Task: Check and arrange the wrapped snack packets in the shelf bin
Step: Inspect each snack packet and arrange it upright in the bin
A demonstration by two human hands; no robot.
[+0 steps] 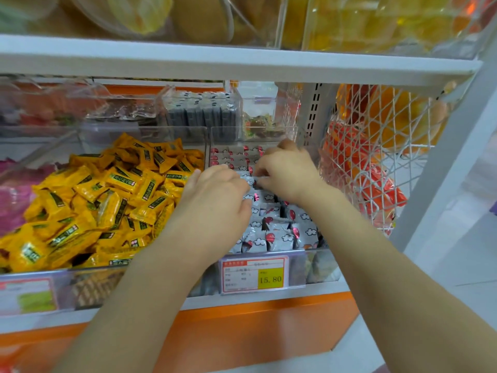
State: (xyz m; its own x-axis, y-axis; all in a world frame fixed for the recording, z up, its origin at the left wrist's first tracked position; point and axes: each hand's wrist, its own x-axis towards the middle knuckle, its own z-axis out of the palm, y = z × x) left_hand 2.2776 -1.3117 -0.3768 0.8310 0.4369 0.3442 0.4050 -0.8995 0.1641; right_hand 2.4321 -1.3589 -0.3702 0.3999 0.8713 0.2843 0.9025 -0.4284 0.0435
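Observation:
A clear shelf bin [317,254] holds several silver snack packets [279,232] printed with white clouds and red marks. Both of my hands are down inside the middle of this bin. My left hand [217,195] lies palm down on the packets, its fingers curled over them. My right hand [285,170] is just beyond it, and its fingertips pinch a silver packet [256,181] between the two hands. More packets stand in neat rows at the back of the bin [236,157]. The hands hide the packets beneath them.
A bin heaped with yellow packets [107,200] lies directly to the left. A white wire basket [376,157] of orange bags stands to the right. A price tag reading 15.80 [255,275] hangs on the bin's front. Clear boxes line the back, under a white shelf [242,65].

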